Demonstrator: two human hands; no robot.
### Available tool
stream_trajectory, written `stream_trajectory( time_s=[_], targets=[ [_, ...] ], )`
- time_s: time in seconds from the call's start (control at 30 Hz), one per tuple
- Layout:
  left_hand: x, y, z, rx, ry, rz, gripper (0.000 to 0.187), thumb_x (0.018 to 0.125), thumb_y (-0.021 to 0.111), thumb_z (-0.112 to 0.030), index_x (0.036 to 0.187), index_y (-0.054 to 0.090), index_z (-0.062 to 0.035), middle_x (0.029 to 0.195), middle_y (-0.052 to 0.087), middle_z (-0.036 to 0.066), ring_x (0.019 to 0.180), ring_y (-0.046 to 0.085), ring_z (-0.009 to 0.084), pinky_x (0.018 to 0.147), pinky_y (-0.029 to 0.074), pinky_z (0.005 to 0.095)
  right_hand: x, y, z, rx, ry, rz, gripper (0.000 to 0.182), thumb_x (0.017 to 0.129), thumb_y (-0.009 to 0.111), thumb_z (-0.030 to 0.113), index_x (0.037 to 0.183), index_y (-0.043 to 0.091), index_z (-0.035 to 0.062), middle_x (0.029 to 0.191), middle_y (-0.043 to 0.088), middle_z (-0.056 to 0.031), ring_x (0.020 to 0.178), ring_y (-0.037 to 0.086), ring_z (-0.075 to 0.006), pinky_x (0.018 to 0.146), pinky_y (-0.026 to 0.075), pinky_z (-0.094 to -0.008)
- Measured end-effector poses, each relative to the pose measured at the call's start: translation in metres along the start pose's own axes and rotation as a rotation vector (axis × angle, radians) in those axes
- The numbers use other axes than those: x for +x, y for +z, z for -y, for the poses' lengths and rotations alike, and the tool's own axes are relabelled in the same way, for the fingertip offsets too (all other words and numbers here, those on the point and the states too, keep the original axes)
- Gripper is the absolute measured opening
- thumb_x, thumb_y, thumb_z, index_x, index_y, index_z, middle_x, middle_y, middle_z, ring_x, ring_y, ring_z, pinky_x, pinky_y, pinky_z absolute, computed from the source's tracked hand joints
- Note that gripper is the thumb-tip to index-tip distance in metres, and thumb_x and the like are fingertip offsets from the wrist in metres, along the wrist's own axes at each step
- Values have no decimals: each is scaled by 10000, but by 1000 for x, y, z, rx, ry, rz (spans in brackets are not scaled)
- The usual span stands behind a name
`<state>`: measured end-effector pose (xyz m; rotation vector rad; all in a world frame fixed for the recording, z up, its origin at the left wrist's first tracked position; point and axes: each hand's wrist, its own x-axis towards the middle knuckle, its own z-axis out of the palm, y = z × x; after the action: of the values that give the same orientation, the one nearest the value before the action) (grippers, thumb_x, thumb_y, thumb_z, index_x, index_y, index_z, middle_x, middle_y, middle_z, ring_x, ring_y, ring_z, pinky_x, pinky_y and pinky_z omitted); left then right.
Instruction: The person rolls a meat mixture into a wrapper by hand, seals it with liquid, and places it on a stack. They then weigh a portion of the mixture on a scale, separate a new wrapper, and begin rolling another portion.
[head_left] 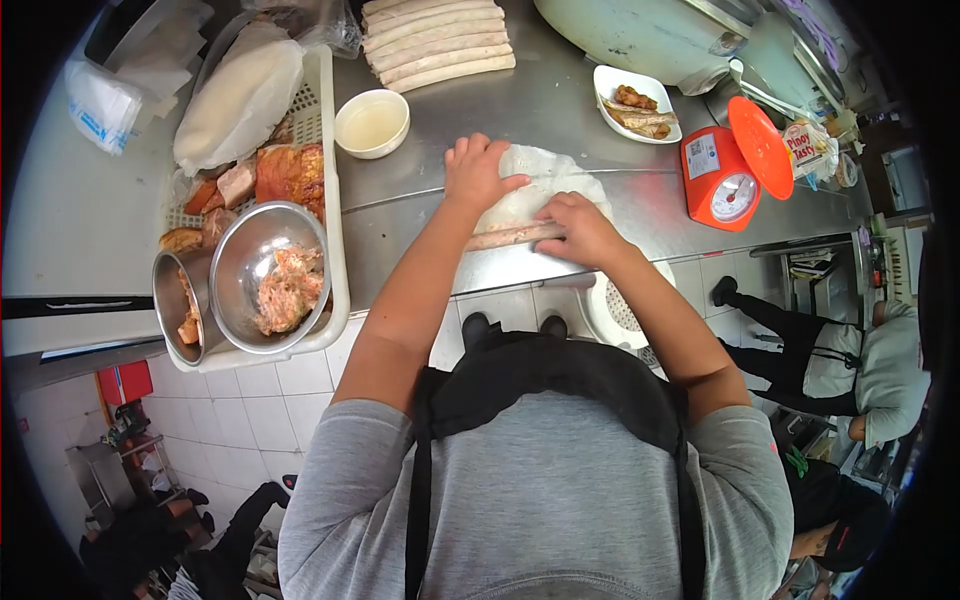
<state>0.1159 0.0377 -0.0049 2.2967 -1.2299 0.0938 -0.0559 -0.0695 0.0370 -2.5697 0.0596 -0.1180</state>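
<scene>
On the steel table lies a round white wrapper (545, 176), with a long roll of filling (505, 238) along its near edge. My left hand (478, 175) lies on the wrapper's left side, fingers spread and holding nothing. At the roll's right part is my right hand (580, 232), its fingers curled over the roll and thumb against it. Finished pale rolls (440, 40) lie side by side at the back. A small bowl of pale liquid (372, 124) stands left of my left hand. Minced filling (288, 290) sits in a metal bowl (232, 262) at the left.
A white crate (336, 200) holds cooked meat, stacked wrappers (240, 100) and a second metal container (180, 305). A white dish (640, 85) with fried pieces and an orange scale (722, 180) stand at the right. Co-workers (830, 365) are beyond, right and lower left.
</scene>
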Motion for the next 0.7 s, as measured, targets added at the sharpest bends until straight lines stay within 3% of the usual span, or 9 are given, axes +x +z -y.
stream_trajectory(
  time_s=[0.1, 0.3, 0.4, 0.5, 0.7],
  targets=[
    [0, 2, 0, 2, 4, -15, 550, 616, 696, -507, 1041, 604, -171, 997, 505, 32, 994, 421, 229, 833, 320, 369, -11, 0, -12, -32, 25, -15, 297, 625, 711, 185, 883, 618, 71, 886, 579, -89, 870, 528, -272, 788, 430, -358],
    [11, -16, -19, 146, -112, 203, 548, 652, 679, -482, 1081, 581, -157, 1020, 507, 57, 1015, 402, 240, 859, 295, 381, -22, -17, -21, -75, 24, -46, 306, 620, 714, 191, 886, 610, 79, 896, 571, -83, 872, 525, -266, 790, 426, -362],
    [22, 7, -29, 189, -43, 85, 541, 681, 650, -494, 1103, 561, -167, 1048, 495, 58, 1007, 411, 248, 859, 297, 393, -28, -14, -29, -64, 43, -35, 310, 619, 714, 183, 894, 610, 82, 900, 569, -80, 872, 524, -265, 787, 425, -364],
    [20, 28, -40, 4, 47, 20, 562, 683, 648, -497, 1118, 552, -154, 1072, 475, 60, 1025, 391, 246, 866, 285, 386, -27, -5, -41, -12, 6, -90, 327, 611, 722, 179, 901, 608, 83, 899, 566, -76, 875, 520, -261, 788, 421, -364],
    [19, 27, -40, 27, 54, 49, 598, 672, 654, -504, 1127, 546, -130, 1068, 465, 55, 1024, 383, 240, 863, 283, 375, -32, -13, -41, 22, -39, -214, 287, 609, 730, 175, 849, 608, 74, 857, 565, -73, 847, 521, -268, 772, 421, -360]
  ],
)
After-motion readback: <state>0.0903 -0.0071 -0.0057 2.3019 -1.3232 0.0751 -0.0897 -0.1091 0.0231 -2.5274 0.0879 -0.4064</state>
